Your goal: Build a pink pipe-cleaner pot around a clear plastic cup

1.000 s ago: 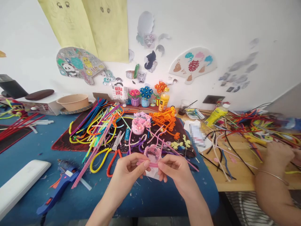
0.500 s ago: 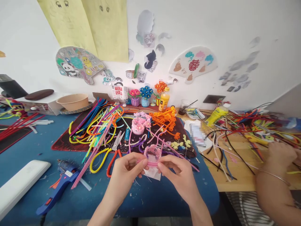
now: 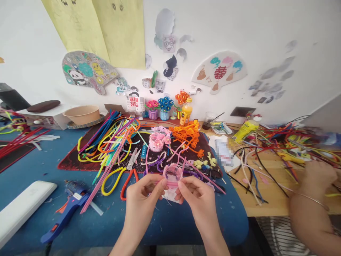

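Note:
My left hand (image 3: 142,197) and my right hand (image 3: 195,197) meet low in the middle over the blue table (image 3: 165,224). Both pinch a small clear cup (image 3: 171,192) whose rim is wrapped in a pink pipe cleaner (image 3: 170,184). Each hand's thumb and fingers are closed on the pink band, one at each side. Just behind the cup lies a pink ring of pipe cleaner (image 3: 173,172) on the black mat (image 3: 133,156).
Loose coloured pipe cleaners (image 3: 112,142) cover the mat. Scissors (image 3: 133,160), red-handled pliers (image 3: 128,181) and a blue glue gun (image 3: 66,209) lie at my left. A white box (image 3: 21,206) sits far left. Another person's hand (image 3: 317,177) works on the wooden table at right.
My hands have drawn slightly closer together on the pink band around the cup. The other person's hand has barely shifted.

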A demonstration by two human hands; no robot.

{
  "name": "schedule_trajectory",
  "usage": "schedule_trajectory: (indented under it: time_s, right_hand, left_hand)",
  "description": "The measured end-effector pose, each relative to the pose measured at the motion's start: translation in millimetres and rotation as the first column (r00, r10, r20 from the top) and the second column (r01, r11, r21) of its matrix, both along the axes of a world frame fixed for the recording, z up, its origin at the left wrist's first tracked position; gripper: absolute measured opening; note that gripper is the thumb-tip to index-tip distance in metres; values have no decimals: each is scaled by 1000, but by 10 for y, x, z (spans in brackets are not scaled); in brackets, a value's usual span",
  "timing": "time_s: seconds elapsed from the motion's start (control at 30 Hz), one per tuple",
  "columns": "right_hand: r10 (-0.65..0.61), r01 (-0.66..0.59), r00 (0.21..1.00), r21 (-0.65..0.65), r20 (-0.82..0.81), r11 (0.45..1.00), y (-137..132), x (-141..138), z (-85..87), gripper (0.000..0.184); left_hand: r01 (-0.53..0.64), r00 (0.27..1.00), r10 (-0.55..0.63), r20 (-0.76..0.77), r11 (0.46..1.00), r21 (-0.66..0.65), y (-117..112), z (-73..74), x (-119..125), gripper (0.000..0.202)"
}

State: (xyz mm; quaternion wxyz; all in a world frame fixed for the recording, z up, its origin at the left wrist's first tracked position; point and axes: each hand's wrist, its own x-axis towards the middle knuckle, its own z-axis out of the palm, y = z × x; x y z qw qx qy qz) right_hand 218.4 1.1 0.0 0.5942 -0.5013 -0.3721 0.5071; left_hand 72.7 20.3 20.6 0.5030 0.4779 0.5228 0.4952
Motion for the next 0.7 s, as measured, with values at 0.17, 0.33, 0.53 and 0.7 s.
schedule_trajectory:
  time_s: [0.17,0.33,0.53,0.7]
  right_hand:
    - [40,-39,998,7,-42,999,23,27,42,25]
    - [67,-67,998,38,0,997,33,32,31,22]
    - [-45,43,999,71,16,997,12,-17,-29,19]
    - [-75,75,997,98,-2,992,-14,-82,-104,16]
  left_hand:
    - [141,983,-131,131,987,-72,24,13,-19,28]
    - [202,963,-184,196,976,-77,24,-37,49,26]
    - [153,966,-141,218,988,-36,20,-78,108,24]
    - [89,961,-84,263,996,-9,-31,-113,174,21]
